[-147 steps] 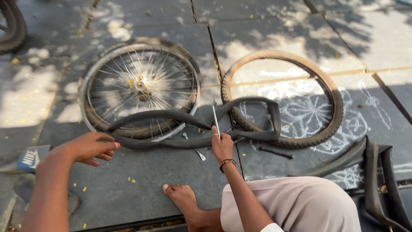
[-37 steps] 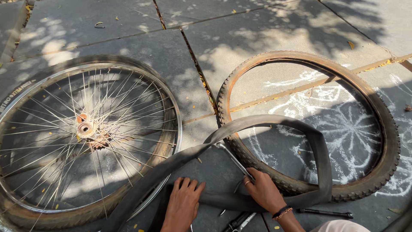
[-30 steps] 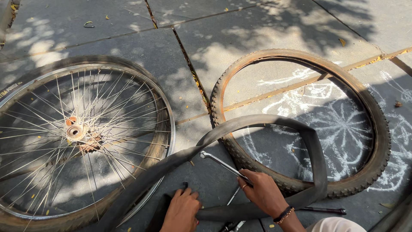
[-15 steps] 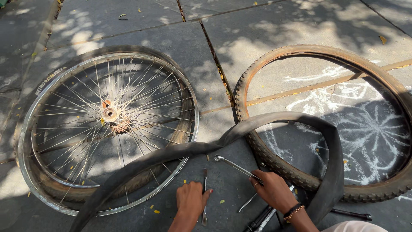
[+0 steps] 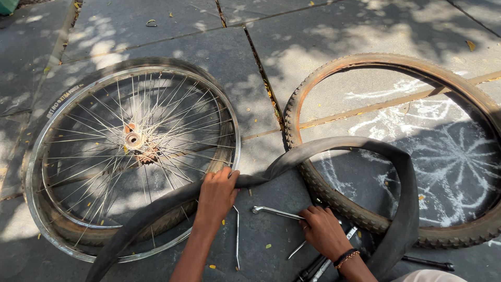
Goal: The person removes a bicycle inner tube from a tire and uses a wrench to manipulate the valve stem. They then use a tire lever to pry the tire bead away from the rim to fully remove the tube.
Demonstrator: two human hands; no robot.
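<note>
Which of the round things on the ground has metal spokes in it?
The silver spoked bicycle wheel rim, which the left hand touches. The worn brown rubber tyre is an empty ring, and the black inner tube is a limp loop.

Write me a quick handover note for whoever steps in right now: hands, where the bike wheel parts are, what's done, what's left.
Left hand grips the black inner tube where it crosses the spoked wheel.
Right hand rests on the pavement by the metal tyre levers; whether it grips one is unclear.
The tube loops over the near edge of the loose tyre, which lies flat to the right of the wheel.
Done: tyre and tube are off the rim.
Left: tube and tyre are not back on the rim.
</note>
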